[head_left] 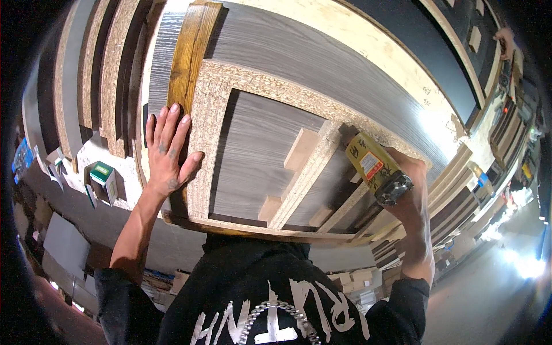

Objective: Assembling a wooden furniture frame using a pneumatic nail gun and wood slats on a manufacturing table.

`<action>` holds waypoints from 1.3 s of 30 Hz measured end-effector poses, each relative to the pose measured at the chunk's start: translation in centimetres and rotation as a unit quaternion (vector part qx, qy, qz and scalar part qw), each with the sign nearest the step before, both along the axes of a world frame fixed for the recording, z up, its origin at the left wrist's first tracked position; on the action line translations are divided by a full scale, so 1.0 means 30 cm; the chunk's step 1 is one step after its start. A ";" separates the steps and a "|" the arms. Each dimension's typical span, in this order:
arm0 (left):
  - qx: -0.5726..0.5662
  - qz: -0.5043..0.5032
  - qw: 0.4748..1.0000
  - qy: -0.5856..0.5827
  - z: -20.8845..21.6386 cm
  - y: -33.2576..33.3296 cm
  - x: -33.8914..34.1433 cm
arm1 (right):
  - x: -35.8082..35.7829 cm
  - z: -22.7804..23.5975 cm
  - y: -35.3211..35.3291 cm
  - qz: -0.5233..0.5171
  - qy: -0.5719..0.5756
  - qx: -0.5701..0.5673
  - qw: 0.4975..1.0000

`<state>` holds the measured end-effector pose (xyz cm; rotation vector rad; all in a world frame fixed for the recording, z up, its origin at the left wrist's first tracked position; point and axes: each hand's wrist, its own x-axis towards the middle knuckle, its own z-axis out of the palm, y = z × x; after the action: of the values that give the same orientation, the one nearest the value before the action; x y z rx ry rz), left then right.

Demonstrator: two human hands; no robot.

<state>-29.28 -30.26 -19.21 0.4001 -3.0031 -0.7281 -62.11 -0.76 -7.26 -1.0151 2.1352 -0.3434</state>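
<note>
**At the counter: olive tool over a chipboard frame**

Across the pale counter we saw a grey wood-grain panel lying flat, with the chipboard frame on its upper face. We placed the olive tool above the frame's right part, tilted, its dark end cap toward the wearer. Its nose pointed at the far rail, near the top of an inner strip; whether it touched the wood we could not tell.

Right hand: wrapped around the tool from the right side; most of the fingers were hidden from us.

Left hand: laid flat, palm down, fingers only slightly parted, thumb held out. It rested on a brown wooden strip along the frame's left side, the thumb tip reaching the frame's edge.

Inside the frame we noted a small wooden block against the inner strip, and a second block nearer the wearer.

To the left we found boards in a row and a small green-and-white box. At upper right we recorded a dark panel and, beyond it, another person's hand. The wearer had on a black shirt with pale print.
</note>
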 end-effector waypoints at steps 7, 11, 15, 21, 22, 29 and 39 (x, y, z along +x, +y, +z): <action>-0.003 0.006 1.000 -0.016 0.000 0.003 0.017 | 0.020 0.010 -0.028 -0.026 0.001 0.045 0.999; -0.001 0.005 1.000 -0.002 -0.004 -0.005 0.010 | 0.034 0.006 -0.035 -0.030 0.008 0.021 0.999; -0.005 0.005 1.000 -0.006 0.005 0.000 0.005 | 0.022 0.062 -0.120 -0.121 -0.080 0.100 0.984; -0.003 0.011 1.000 -0.008 -0.012 0.008 0.010 | 0.030 0.105 -0.081 -0.178 -0.148 0.075 0.970; -0.009 0.012 1.000 -0.006 -0.007 0.007 0.004 | 0.036 0.103 -0.051 -0.204 -0.151 0.023 0.967; -0.030 0.015 0.999 -0.013 0.017 0.013 -0.005 | -0.040 0.143 0.341 -0.142 0.069 0.160 0.974; -0.127 0.012 0.991 -0.030 0.030 0.021 -0.018 | -0.093 -0.014 0.523 -0.089 0.119 -0.054 0.987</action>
<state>-29.81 -29.64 -18.32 0.4528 -3.0846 -0.3287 -64.91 14.94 -7.67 -0.9678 2.4540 -0.4474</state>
